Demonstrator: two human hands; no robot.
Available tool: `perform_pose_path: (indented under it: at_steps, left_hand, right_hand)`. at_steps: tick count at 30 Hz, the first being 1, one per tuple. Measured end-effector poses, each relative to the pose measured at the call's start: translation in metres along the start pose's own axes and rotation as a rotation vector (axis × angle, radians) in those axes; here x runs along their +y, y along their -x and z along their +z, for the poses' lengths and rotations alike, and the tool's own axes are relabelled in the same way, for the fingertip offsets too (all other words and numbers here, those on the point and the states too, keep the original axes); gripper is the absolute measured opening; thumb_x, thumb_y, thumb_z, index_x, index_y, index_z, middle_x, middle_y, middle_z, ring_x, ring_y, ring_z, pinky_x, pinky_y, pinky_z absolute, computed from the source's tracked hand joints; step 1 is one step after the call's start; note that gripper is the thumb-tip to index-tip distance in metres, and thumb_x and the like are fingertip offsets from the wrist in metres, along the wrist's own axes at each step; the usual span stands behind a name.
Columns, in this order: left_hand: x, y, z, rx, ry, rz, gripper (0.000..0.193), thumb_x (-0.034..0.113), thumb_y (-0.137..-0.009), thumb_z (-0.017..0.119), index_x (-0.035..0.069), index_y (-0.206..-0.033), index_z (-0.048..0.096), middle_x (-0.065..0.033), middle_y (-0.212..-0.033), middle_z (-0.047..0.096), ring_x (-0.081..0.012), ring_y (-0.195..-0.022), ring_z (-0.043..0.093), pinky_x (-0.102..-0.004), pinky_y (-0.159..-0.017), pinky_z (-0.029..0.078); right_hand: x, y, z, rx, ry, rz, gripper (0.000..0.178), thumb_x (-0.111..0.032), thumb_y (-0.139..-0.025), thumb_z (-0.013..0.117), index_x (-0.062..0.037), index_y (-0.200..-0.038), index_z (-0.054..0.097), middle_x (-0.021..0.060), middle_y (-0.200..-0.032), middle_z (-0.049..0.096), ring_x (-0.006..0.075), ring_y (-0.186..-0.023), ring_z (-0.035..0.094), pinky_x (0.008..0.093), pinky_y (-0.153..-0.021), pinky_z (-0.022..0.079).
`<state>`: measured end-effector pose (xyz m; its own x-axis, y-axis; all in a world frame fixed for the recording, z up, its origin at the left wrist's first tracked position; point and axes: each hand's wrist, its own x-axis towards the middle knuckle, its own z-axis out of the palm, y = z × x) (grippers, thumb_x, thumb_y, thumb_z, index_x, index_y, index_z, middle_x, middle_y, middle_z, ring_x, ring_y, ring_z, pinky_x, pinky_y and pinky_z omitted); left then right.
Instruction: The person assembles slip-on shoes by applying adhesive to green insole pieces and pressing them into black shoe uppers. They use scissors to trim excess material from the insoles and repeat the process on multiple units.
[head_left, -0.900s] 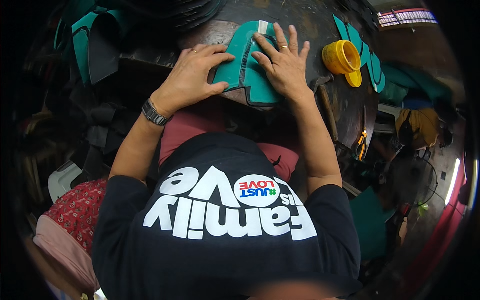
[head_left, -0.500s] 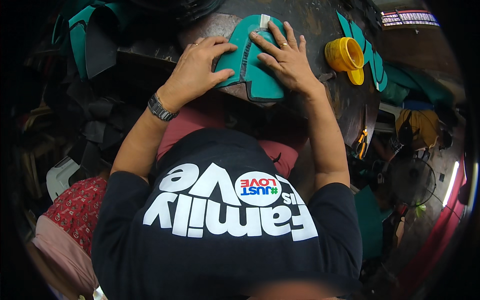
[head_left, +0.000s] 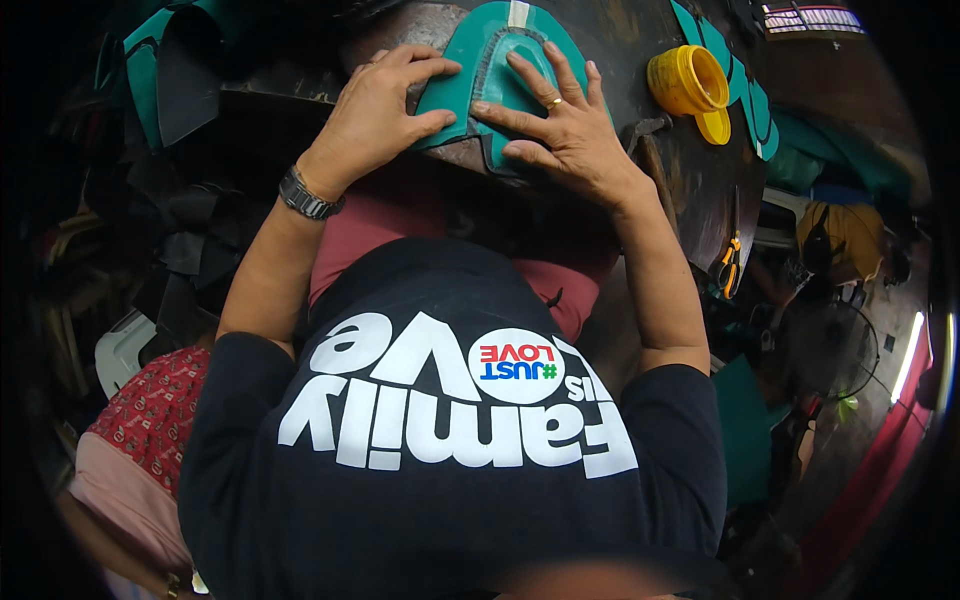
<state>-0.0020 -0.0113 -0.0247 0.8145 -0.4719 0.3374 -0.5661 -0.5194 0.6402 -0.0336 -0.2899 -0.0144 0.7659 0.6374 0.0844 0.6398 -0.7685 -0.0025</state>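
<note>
An arched green shoe-upper piece [head_left: 455, 95] with a dark curved seam and a pale tab at its top lies on a brownish slab [head_left: 410, 28] at the table's near edge. On its left border rest the thumb and index finger of my left hand [head_left: 375, 112], spread apart, with the other fingers bent behind. My right hand [head_left: 575, 135] lies over the right half, fingers fanned out. Its index fingertip touches the dark seam. Part of the piece is hidden under that palm.
Right of my hands stand an open yellow tub [head_left: 675, 82] and its yellow lid [head_left: 713, 127], near a hammer [head_left: 650, 128]. Orange-handled scissors [head_left: 731, 268] lie at the table's right edge. More green pieces [head_left: 762, 125] lie beyond. At lower left is another person [head_left: 150, 405].
My right index fingertip has slid nearer to me along the seam, and the right fingers are spread wider. The whole view has shifted, so the table appears higher. My left hand keeps its place on the piece.
</note>
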Motion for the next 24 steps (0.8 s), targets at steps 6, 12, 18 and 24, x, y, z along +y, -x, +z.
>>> perform_pose_path:
  at_steps: [6,12,18,24]
  left_hand:
    - [0.0,0.0,-0.001,-0.009,0.014,-0.027,0.047,0.025,-0.08,0.08,0.011,-0.124,0.07,-0.0088,-0.128,0.065,-0.0312,-0.116,0.06,-0.0418,-0.104,0.045]
    - [0.001,-0.001,-0.003,-0.031,0.003,-0.038,0.052,0.021,-0.079,0.081,0.011,-0.128,0.069,-0.0095,-0.129,0.064,-0.0308,-0.119,0.06,-0.0411,-0.105,0.046]
    - [0.004,-0.001,-0.002,-0.026,0.013,-0.046,0.051,0.021,-0.078,0.081,0.011,-0.127,0.07,-0.009,-0.129,0.065,-0.0303,-0.119,0.06,-0.0407,-0.105,0.047]
    - [0.002,-0.001,-0.001,0.004,0.013,-0.019,0.05,0.02,-0.078,0.082,0.012,-0.125,0.07,-0.0091,-0.124,0.066,-0.0294,-0.116,0.062,-0.0396,-0.102,0.049]
  right_hand:
    - [-0.013,0.007,-0.006,0.048,-0.093,-0.058,0.047,-0.068,-0.096,0.045,-0.0546,-0.14,0.056,0.0029,-0.167,0.031,0.0347,-0.157,0.013,0.0696,-0.121,0.003]
    - [0.007,-0.015,0.001,0.182,-0.341,0.101,0.043,-0.058,-0.105,0.04,-0.0464,-0.141,0.06,0.0061,-0.168,0.028,0.0368,-0.157,0.011,0.0683,-0.121,0.001]
    - [0.009,-0.021,0.015,0.147,-0.037,0.154,0.048,-0.06,-0.102,0.044,-0.0463,-0.148,0.051,0.0099,-0.166,0.03,0.0389,-0.156,0.015,0.0728,-0.118,0.007]
    - [-0.008,0.003,0.004,0.03,-0.112,-0.007,0.051,-0.067,-0.099,0.04,-0.0491,-0.145,0.054,0.009,-0.167,0.029,0.0385,-0.156,0.013,0.0673,-0.121,0.002]
